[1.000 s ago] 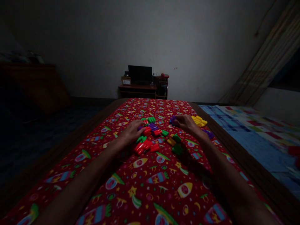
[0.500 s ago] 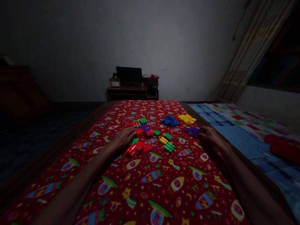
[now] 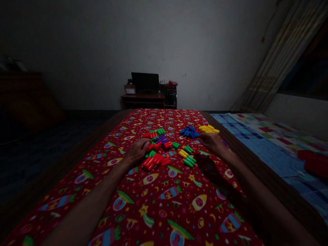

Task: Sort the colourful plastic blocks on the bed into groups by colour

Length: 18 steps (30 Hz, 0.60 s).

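My left hand [image 3: 138, 150] rests at the left side of the toy pieces, its fingers curled against a red plastic piece [image 3: 150, 148]. Beside it are more red pieces [image 3: 155, 161], green pieces [image 3: 152, 153] and a purple group [image 3: 162, 139]. My right hand [image 3: 213, 141] is raised over the cloth with fingers bent together; whatever they may hold is hidden. Just past its fingertips lie a blue pile [image 3: 189, 132] and a yellow pile [image 3: 209, 129]. Behind that hand, a purple pile is mostly covered, only a bit [image 3: 224, 143] showing.
The pieces lie on a red patterned cloth [image 3: 159, 194]. Loose yellow pieces [image 3: 183, 153] and green pieces [image 3: 190, 161] sit mid-cloth. A blue checked sheet [image 3: 246, 143] is on the right. A desk with a monitor [image 3: 145, 82] stands by the far wall.
My right hand has moved left and up from the purple pile. By my left hand, the red pieces have shifted apart and one now sits tilted. The view has turned slightly left.
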Tool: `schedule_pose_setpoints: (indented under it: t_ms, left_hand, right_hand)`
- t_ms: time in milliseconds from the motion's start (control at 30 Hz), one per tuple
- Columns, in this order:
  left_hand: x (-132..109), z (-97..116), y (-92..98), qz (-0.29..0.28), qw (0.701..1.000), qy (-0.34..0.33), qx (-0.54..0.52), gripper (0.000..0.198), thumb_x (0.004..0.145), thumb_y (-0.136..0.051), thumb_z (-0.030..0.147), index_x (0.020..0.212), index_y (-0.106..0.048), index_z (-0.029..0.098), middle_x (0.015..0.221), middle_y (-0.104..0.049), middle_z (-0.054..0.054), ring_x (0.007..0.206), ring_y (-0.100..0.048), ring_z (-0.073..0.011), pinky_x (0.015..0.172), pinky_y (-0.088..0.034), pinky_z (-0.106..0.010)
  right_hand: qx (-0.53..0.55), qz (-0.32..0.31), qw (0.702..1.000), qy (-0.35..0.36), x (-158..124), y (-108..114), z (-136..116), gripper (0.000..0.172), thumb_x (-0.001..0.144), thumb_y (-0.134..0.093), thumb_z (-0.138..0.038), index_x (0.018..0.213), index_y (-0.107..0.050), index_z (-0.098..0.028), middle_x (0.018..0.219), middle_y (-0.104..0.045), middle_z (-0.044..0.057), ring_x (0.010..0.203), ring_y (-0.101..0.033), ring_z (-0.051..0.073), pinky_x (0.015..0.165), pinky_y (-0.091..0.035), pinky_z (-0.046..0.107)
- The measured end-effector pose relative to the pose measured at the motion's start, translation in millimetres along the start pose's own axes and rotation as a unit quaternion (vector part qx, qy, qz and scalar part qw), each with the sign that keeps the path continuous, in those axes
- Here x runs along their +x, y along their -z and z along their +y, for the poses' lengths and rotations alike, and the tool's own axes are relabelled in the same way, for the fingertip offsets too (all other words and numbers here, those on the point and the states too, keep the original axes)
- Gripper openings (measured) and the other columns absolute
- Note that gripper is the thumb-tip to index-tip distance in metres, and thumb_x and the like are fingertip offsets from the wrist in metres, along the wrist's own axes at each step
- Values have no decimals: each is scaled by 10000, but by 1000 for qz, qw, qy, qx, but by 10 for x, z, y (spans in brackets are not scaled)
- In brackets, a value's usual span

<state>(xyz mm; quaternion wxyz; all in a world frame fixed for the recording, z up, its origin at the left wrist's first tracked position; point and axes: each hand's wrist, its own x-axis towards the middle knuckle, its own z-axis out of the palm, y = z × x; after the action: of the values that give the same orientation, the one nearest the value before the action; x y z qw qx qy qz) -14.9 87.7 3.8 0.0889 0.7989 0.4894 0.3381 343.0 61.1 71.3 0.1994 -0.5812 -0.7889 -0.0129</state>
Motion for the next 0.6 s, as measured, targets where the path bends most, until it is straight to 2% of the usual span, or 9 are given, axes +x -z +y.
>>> schedule_pose_setpoints:
  t_ms: [67, 133, 233, 300, 433, 600]
  left_hand:
    - [2, -7, 12, 5, 1000, 3, -14, 422, 929, -280, 425, 999, -614, 176, 1081, -669, -95, 1025, -614, -210, 953, -468, -348]
    - [4, -23, 20, 8, 1000, 2, -23, 413, 923, -277, 417, 956, -614, 180, 1055, -673, -88, 1014, -615, -203, 944, -470, -334]
    - [-4, -36, 37, 10, 999, 10, -32, 414, 925, -261, 405, 884, -607, 182, 1023, -678, -82, 981, -620, -193, 917, -477, -319]
    - [-15, -31, 55, 11, 999, 16, -36, 434, 933, -235, 405, 821, -594, 188, 1020, -678, -79, 979, -618, -188, 914, -475, -315]
    - [-35, -8, 83, 15, 999, 25, -40, 476, 938, -184, 409, 792, -583, 196, 972, -686, -75, 950, -624, -186, 893, -481, -316]
    - [-31, 16, 80, 10, 999, 31, -16, 485, 924, -206, 420, 830, -621, 187, 926, -696, -76, 903, -637, -197, 847, -485, -311]
  right_hand:
    - [13, -27, 998, 50, 228, -152, -358, 281, 894, -462, -246, 790, -703, -145, 722, -676, 75, 626, -568, 139, 582, -334, 234]
    - [35, -44, 995, 87, 489, -351, -671, 288, 906, -457, -253, 806, -701, -137, 748, -681, 81, 661, -581, 148, 593, -339, 235]
    - [60, -84, 991, 82, 831, -668, -1009, 209, 866, -568, -303, 912, -693, -142, 868, -703, 91, 789, -617, 174, 645, -388, 225]
    - [69, -113, 989, 60, 954, -836, -1135, 217, 810, -643, -313, 952, -691, -156, 933, -712, 92, 854, -628, 194, 671, -420, 227]
    - [98, -113, 987, 50, 908, -961, -1160, 286, 762, -669, -245, 1033, -699, -158, 1003, -716, 94, 941, -643, 228, 730, -463, 246]
    - [213, -56, 975, 41, 629, -807, -910, 370, 783, -632, -219, 1144, -685, -157, 1059, -720, 66, 984, -654, 224, 836, -491, 285]
